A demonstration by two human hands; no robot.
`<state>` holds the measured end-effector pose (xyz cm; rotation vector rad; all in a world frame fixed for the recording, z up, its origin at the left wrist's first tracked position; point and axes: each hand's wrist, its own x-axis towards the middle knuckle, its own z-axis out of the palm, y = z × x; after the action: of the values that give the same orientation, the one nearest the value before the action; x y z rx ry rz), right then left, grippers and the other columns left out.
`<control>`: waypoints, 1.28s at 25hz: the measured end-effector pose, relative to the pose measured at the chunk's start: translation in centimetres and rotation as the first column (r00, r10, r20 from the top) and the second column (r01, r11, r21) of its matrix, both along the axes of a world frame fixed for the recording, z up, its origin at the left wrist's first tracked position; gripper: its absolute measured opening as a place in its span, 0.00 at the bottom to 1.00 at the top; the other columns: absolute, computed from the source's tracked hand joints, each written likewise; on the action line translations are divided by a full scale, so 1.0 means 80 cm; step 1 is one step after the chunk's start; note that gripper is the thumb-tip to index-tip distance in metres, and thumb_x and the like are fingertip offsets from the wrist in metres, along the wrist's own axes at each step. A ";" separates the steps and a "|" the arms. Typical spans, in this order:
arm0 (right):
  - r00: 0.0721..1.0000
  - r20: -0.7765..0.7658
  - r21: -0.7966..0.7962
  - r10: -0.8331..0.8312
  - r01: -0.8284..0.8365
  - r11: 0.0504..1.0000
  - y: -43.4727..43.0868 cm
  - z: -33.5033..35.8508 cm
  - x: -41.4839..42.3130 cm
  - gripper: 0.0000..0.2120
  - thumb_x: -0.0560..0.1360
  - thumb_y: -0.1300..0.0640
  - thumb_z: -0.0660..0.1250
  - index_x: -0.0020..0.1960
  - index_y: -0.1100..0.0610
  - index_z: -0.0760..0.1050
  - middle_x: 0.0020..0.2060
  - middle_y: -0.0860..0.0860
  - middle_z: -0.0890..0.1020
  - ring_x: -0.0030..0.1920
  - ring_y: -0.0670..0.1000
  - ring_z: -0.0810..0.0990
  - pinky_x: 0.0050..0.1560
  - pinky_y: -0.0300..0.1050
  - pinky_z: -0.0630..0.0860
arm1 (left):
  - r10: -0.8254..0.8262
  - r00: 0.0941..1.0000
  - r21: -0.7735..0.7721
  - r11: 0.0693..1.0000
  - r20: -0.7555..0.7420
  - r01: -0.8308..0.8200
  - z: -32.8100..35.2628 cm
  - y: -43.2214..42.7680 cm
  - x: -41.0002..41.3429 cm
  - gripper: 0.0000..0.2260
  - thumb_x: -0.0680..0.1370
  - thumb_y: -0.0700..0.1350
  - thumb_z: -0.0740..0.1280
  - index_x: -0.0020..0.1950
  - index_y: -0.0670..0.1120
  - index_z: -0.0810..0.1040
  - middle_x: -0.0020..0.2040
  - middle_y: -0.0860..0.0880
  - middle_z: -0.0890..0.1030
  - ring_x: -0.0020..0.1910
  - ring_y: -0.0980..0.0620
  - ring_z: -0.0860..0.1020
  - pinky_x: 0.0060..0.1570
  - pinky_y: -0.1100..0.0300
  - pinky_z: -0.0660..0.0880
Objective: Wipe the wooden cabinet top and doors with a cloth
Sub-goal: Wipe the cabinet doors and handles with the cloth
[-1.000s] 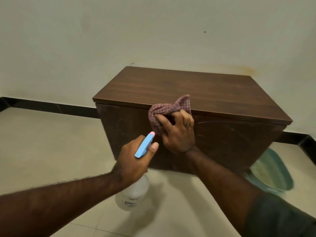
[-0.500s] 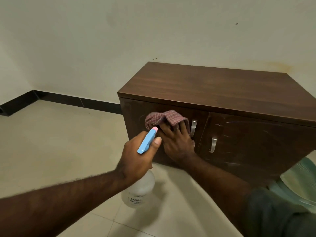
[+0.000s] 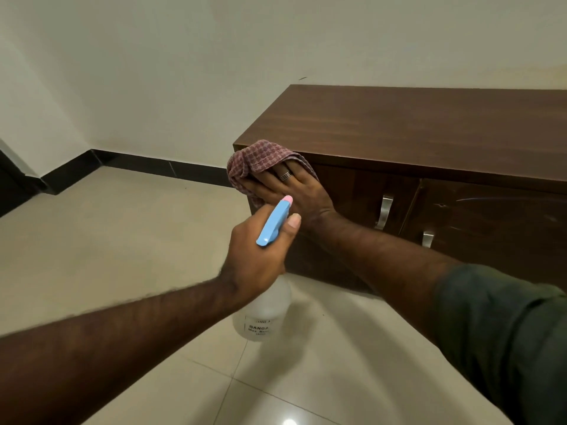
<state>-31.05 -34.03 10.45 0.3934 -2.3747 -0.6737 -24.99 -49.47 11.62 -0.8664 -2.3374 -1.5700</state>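
A dark wooden cabinet (image 3: 414,127) stands against the wall, with two doors and metal handles (image 3: 384,211). My right hand (image 3: 291,188) presses a red checked cloth (image 3: 257,159) flat against the upper left corner of the left door, at the cabinet's front left edge. A ring shows on one finger. My left hand (image 3: 260,250) grips a clear spray bottle (image 3: 264,314) with a blue trigger head (image 3: 274,222), held just below and in front of the right hand.
Pale glossy floor tiles (image 3: 122,240) spread to the left and in front of the cabinet. A dark skirting board (image 3: 147,165) runs along the white wall. The cabinet's right part runs out of view.
The cloth and my right hand slid left across the left door, from beside its handle up to the door's top left corner. The view swung left; the spray bottle stayed in my left hand.
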 end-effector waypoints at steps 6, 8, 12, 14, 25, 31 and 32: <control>0.968 0.248 0.121 0.028 -0.059 0.991 -0.009 -0.079 0.018 0.20 0.67 0.51 0.78 0.56 0.58 0.86 0.53 0.55 0.87 0.59 0.56 0.82 0.67 0.51 0.73 | 0.141 0.988 -0.049 0.989 0.070 -0.138 -0.013 -0.002 -0.025 0.17 0.79 0.55 0.66 0.62 0.47 0.75 0.47 0.53 0.80 0.42 0.54 0.81 0.39 0.77 0.75; 0.884 0.455 0.305 -0.103 -0.046 0.951 0.003 -0.121 0.033 0.26 0.79 0.48 0.67 0.76 0.53 0.70 0.74 0.53 0.74 0.76 0.57 0.69 0.79 0.55 0.57 | 0.149 0.987 -0.052 0.988 0.058 -0.146 -0.013 -0.004 -0.028 0.14 0.80 0.55 0.65 0.58 0.47 0.75 0.44 0.52 0.79 0.40 0.52 0.80 0.38 0.75 0.75; 0.681 0.693 0.388 -0.234 -0.079 0.918 0.082 -0.193 0.106 0.29 0.81 0.45 0.40 0.82 0.41 0.52 0.82 0.42 0.52 0.82 0.44 0.46 0.82 0.43 0.41 | 0.104 0.993 -0.062 0.993 0.049 -0.101 -0.013 -0.006 -0.033 0.11 0.80 0.56 0.64 0.53 0.49 0.73 0.35 0.54 0.75 0.30 0.51 0.79 0.29 0.73 0.75; 0.612 0.726 0.426 -0.312 -0.044 0.904 0.125 -0.203 0.156 0.31 0.82 0.54 0.51 0.83 0.46 0.47 0.83 0.46 0.51 0.82 0.48 0.49 0.80 0.46 0.38 | 0.098 0.994 -0.052 0.994 0.048 -0.096 -0.014 -0.009 -0.034 0.10 0.80 0.56 0.64 0.52 0.50 0.72 0.35 0.54 0.75 0.29 0.51 0.79 0.29 0.72 0.76; 0.861 0.455 0.037 -0.228 0.238 0.971 0.130 -0.132 0.173 0.26 0.74 0.53 0.56 0.71 0.49 0.76 0.66 0.53 0.81 0.63 0.59 0.79 0.65 0.53 0.64 | 0.017 0.999 -0.047 0.999 0.029 -0.016 -0.016 0.006 -0.021 0.10 0.79 0.56 0.65 0.48 0.51 0.72 0.32 0.54 0.73 0.27 0.52 0.77 0.27 0.73 0.74; 0.887 0.388 -0.082 -0.252 0.305 0.949 0.112 -0.132 0.148 0.28 0.74 0.53 0.57 0.75 0.47 0.71 0.70 0.51 0.78 0.69 0.57 0.68 0.64 0.53 0.64 | -0.014 0.999 -0.111 0.994 0.031 0.017 -0.025 0.012 -0.013 0.12 0.78 0.61 0.62 0.47 0.52 0.72 0.31 0.53 0.74 0.28 0.48 0.78 0.28 0.62 0.78; 0.878 0.405 -0.075 -0.256 0.311 0.948 0.112 -0.132 0.149 0.28 0.74 0.53 0.57 0.75 0.47 0.71 0.69 0.51 0.78 0.69 0.57 0.69 0.64 0.53 0.64 | -0.015 0.999 -0.127 0.992 0.035 0.020 -0.026 0.014 -0.012 0.12 0.78 0.61 0.62 0.47 0.52 0.72 0.31 0.53 0.74 0.28 0.47 0.78 0.29 0.60 0.78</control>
<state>-19.13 -25.05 -0.15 0.1229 -2.8811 -0.5962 -25.94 -48.35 9.51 -0.8964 -2.4837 -1.4663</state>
